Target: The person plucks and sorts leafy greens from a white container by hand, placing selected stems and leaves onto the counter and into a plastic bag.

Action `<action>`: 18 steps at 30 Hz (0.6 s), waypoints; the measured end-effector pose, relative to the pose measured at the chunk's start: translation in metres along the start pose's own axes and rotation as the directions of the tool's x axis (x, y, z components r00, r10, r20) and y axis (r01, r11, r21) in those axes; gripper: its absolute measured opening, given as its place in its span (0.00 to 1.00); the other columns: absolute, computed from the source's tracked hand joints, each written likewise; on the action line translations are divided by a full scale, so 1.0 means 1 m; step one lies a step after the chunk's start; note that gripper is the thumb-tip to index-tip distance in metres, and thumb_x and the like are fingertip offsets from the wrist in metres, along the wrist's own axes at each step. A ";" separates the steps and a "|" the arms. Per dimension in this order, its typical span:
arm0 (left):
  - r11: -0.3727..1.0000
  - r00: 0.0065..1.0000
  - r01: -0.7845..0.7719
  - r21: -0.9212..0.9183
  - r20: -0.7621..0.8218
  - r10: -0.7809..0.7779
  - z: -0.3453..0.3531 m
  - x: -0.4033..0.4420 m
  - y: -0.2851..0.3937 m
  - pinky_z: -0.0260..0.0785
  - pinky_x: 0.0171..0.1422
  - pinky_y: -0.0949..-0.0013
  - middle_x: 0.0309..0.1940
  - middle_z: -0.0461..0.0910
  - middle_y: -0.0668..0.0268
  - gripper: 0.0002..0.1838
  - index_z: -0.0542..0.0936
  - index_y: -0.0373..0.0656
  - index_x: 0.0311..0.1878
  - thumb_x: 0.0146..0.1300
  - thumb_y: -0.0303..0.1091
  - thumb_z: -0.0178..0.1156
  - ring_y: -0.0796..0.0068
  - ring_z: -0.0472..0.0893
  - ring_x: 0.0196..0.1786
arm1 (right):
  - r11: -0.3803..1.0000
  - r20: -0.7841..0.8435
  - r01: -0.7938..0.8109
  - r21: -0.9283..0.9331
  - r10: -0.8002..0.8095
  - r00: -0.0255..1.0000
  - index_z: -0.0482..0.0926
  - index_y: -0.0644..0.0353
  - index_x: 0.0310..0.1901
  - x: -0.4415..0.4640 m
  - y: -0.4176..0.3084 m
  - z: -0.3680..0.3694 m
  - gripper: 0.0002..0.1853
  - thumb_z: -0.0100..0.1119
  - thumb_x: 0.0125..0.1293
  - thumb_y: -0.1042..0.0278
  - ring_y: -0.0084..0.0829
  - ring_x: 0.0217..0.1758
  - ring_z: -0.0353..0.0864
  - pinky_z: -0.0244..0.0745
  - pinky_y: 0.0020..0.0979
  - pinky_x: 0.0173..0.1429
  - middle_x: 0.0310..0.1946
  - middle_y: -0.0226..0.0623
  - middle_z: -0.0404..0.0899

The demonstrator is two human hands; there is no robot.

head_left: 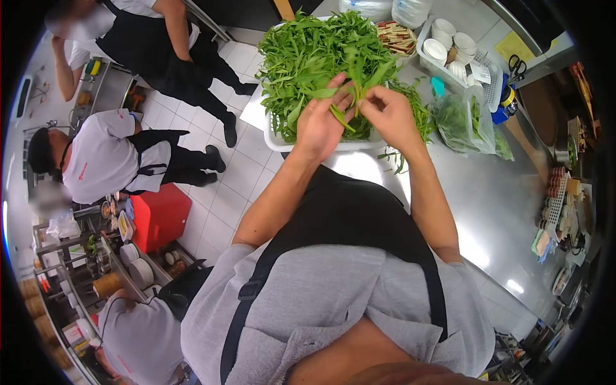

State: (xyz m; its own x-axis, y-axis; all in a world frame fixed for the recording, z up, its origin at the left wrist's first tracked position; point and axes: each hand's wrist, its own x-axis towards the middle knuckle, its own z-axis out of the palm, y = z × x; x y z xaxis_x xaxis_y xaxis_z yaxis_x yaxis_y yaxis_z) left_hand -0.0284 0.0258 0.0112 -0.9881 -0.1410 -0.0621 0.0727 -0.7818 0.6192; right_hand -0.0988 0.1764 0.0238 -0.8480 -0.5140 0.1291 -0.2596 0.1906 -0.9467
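A white plastic basket (277,140) is heaped with long-leaved greens (301,61). Over its near edge my left hand (321,125) is turned palm up, fingers curled around a cut green stem (342,120). Close beside it, my right hand (390,114) pinches a leafy sprig (359,90) between thumb and fingertips. Leaves of the sprig spread upward above both hands. Some loose greens (417,109) lie on the counter to the right of the basket.
On the steel counter (462,186) sit a clear bag of greens (465,122), a tub of small white cups (443,38) and black scissors (515,64). Several co-workers in black aprons are at the left, near a red bin (160,215).
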 end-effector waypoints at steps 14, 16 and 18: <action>0.647 0.948 -0.106 0.755 0.273 -0.163 0.092 0.048 -0.055 0.63 0.74 0.63 0.66 0.76 0.61 0.23 0.70 0.38 0.71 0.81 0.40 0.50 0.73 0.71 0.70 | 0.926 -0.401 0.177 -0.332 -0.309 0.863 0.83 0.67 0.46 -0.043 -0.004 -0.076 0.13 0.64 0.58 0.78 0.52 0.44 0.82 0.77 0.42 0.50 0.40 0.49 0.80; 0.817 0.863 -0.204 0.539 0.492 -0.109 0.110 0.059 -0.073 0.66 0.71 0.63 0.64 0.76 0.57 0.23 0.71 0.37 0.71 0.75 0.32 0.53 0.66 0.74 0.67 | 0.955 -0.534 0.125 -0.269 -0.256 0.806 0.84 0.64 0.46 -0.058 -0.005 -0.108 0.08 0.62 0.67 0.74 0.39 0.39 0.82 0.76 0.35 0.45 0.37 0.42 0.82; 0.741 0.842 -0.309 0.596 0.533 -0.077 0.131 0.068 -0.076 0.67 0.69 0.64 0.63 0.77 0.57 0.24 0.74 0.39 0.69 0.71 0.29 0.53 0.65 0.75 0.67 | 0.983 -0.652 0.010 -0.184 -0.130 0.747 0.84 0.62 0.48 -0.078 -0.003 -0.146 0.09 0.60 0.74 0.67 0.28 0.35 0.79 0.75 0.31 0.43 0.33 0.36 0.82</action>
State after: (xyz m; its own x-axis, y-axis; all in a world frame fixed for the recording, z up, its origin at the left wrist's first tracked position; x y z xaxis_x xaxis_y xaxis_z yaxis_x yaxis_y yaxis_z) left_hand -0.1189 0.1547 0.0623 -0.9103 0.2657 0.3173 0.2784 -0.1741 0.9445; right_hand -0.0989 0.3382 0.0593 -0.9011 0.1367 0.4116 -0.3487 0.3362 -0.8749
